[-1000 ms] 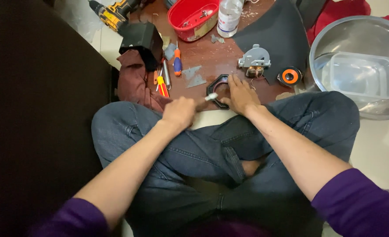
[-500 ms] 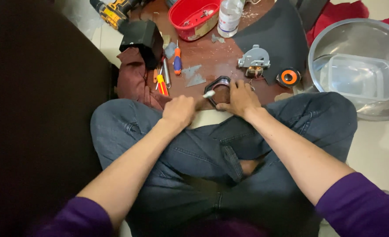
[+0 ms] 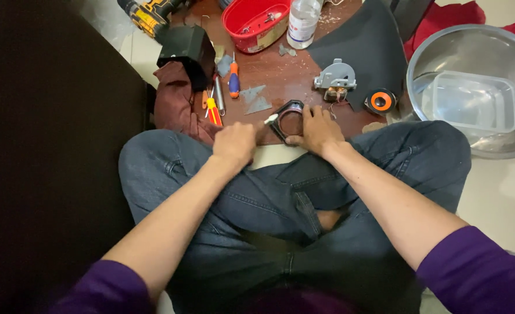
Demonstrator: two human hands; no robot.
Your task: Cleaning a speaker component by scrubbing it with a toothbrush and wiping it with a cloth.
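Note:
I sit cross-legged in blue jeans at the edge of a brown board (image 3: 286,75). A dark ring-shaped frame part (image 3: 287,114) lies on the board just beyond my knees. My right hand (image 3: 317,129) presses on the frame's right side and grips it. Closed into a fist, my left hand (image 3: 234,143) holds a small tool with a white tip (image 3: 271,118) that touches the frame's left edge.
On the board lie screwdrivers (image 3: 212,109) (image 3: 233,80), grey scraps (image 3: 256,97), a grey motor part (image 3: 336,77), an orange-and-black round piece (image 3: 380,101), a red bowl (image 3: 256,22) and a plastic bottle (image 3: 302,22). A steel basin (image 3: 472,52) holding a clear box stands right. A cordless drill (image 3: 147,14) lies far left.
Both hands have stayed at the frame with only slight shifts; the white-tipped tool remains against its left edge.

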